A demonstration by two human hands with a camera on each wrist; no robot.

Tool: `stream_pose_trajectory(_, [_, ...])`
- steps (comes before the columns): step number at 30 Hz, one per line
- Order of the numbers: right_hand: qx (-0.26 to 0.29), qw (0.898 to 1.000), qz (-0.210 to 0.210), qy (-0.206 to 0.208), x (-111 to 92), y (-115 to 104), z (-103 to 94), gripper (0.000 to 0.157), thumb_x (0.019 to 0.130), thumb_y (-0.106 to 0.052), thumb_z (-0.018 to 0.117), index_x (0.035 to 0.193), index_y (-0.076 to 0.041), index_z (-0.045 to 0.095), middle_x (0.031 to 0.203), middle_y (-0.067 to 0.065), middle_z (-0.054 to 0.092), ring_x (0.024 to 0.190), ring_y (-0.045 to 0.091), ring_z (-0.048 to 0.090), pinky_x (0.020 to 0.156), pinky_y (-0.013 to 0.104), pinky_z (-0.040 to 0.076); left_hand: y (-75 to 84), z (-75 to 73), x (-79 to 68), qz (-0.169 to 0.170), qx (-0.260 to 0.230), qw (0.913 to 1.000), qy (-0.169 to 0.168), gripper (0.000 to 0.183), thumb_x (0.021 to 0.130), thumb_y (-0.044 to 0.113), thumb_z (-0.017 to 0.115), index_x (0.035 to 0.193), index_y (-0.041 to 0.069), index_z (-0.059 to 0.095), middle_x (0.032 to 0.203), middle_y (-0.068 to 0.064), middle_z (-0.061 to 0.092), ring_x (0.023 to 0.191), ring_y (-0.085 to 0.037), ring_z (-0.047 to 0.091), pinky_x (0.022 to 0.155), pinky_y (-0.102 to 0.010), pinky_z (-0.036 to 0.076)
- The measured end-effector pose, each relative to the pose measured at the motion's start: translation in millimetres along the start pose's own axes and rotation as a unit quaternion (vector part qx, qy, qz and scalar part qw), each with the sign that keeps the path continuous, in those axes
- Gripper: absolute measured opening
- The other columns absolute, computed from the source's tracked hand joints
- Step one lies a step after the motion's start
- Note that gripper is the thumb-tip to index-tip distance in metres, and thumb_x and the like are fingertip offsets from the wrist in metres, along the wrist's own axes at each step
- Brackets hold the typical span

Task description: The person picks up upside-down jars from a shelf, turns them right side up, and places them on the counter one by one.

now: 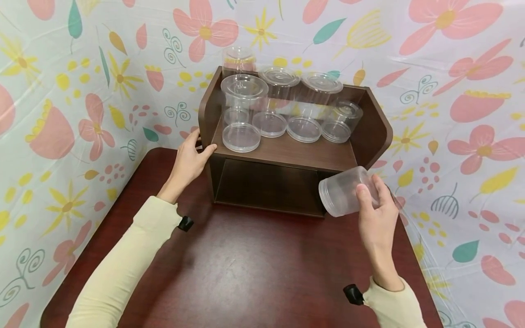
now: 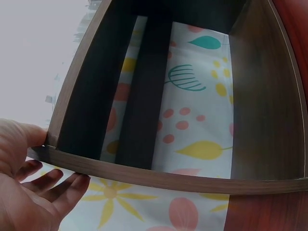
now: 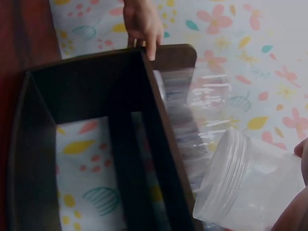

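Note:
My left hand (image 1: 189, 159) grips the left side panel of a brown two-tier shelf (image 1: 287, 157). In the left wrist view its thumb lies at the corner of the shelf board, with the fingers (image 2: 65, 192) behind the panel. A clear plastic jar (image 1: 342, 193) is in my right hand (image 1: 379, 221), held by the base end between thumb and fingers. It is tilted, its ridged end (image 3: 231, 168) pointing left, just in front of the shelf's lower right corner. Several clear jars (image 1: 242, 136) stand on the upper tier.
The shelf stands on a dark red table (image 1: 246, 264) near the back. Flower-patterned cloth (image 1: 463, 182) hangs behind and at both sides. The shelf's raised right side panel (image 1: 371, 127) rises beside the jars. Through the open lower tier, the cloth shows in the wrist views.

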State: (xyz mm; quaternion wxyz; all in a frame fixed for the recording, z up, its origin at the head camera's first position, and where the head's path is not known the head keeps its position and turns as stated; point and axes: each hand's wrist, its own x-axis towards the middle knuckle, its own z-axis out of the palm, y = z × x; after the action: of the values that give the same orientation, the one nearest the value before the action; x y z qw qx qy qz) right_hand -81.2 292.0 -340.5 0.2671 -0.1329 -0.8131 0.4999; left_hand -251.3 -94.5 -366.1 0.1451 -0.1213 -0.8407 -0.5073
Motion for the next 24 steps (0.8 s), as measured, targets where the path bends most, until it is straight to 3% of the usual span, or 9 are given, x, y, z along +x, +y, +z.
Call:
stream_pose_trajectory(6, [0.014,1.000,-0.005,-0.017,-9.7,15.9,14.9,0.057,0.104,-0.031,0.062,0.154,-0.009,0.049,0.141,0.016,0.062,0.099,-0.009,0.062,0.095,0.012,0.045,1.1,-0.9,-1.1,0.000,-0.005,1.0000,0.003,0.047,0.100,0.015,0.069,0.142,0.001,0.054,0.129,-0.023,0.060,0.128,-0.038,0.057,0.104,-0.050,0.051])
stream_pose_trajectory(15, [0.036,0.999,0.004,-0.040,-22.7,37.0,35.9,0.058,0.105,-0.030,0.062,0.154,-0.004,0.047,0.142,0.018,0.060,0.100,-0.010,0.061,0.093,0.007,0.043,-0.4,-2.1,-3.0,-0.003,-0.018,0.9998,-0.001,0.053,0.100,0.016,0.069,0.147,0.001,0.051,0.134,-0.023,0.060,0.130,-0.037,0.056,0.105,-0.050,0.050])
stream_pose_trajectory(18, [0.037,0.998,0.010,-0.054,-27.4,43.1,43.1,0.058,0.106,-0.031,0.060,0.154,-0.003,0.046,0.146,0.018,0.057,0.106,-0.004,0.062,0.094,0.008,0.042,-1.2,-1.9,-3.4,-0.004,-0.026,0.9996,-0.003,0.053,0.100,0.016,0.069,0.148,0.002,0.051,0.135,-0.023,0.060,0.130,-0.038,0.056,0.105,-0.051,0.050])
stream_pose_trajectory(22, [0.040,0.997,0.015,-0.068,-33.2,52.4,52.7,0.058,0.106,-0.030,0.060,0.154,-0.003,0.045,0.147,0.019,0.056,0.117,0.018,0.065,0.096,0.010,0.043,-0.6,-1.7,-4.9,-0.002,-0.031,0.9995,-0.003,0.053,0.100,0.016,0.069,0.148,0.002,0.051,0.135,-0.023,0.060,0.129,-0.038,0.057,0.104,-0.051,0.051])
stream_pose_trajectory(24, [0.037,0.996,0.021,-0.075,-36.0,57.2,56.9,0.058,0.106,-0.031,0.060,0.155,-0.004,0.045,0.148,0.018,0.055,0.123,0.027,0.062,0.099,0.017,0.044,-0.9,-1.6,-5.7,-0.001,-0.032,0.9995,-0.003,0.053,0.100,0.017,0.069,0.148,0.002,0.051,0.136,-0.023,0.060,0.130,-0.038,0.057,0.104,-0.051,0.051])
